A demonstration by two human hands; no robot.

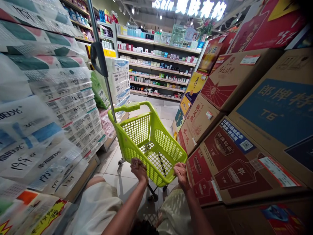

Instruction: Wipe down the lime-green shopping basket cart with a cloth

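Holding position at the green cart [162, 142], directly ahead of both hands, its handle bar [132, 108] at the far end from them. Right hand [181, 175]: closed on the basket's near corner, at the rim. Left hand [139, 169]: curled narrow by the basket's left wall; I cannot tell whether its fingers hook the lattice or only lie against it.

Method notes, my judgement: confirm the left hold before loading it, then share the force evenly, since a pull from the right hand alone would probably swing the cart round. Pull low and level so the casters [153, 197], below and between the hands, stay on the tiled floor [109, 163].

A metal pole [109, 93] rises beyond the left hand from that end of the handle; I would turn gently, as it could sway.

Clearance: stacked cartons [215, 78] stand close outside the right hand; contact with the rim cannot be judged. Wrapped paper packs [68, 91] are piled farther off, left of the left hand. Stocked shelves [156, 58] lie well ahead of both.
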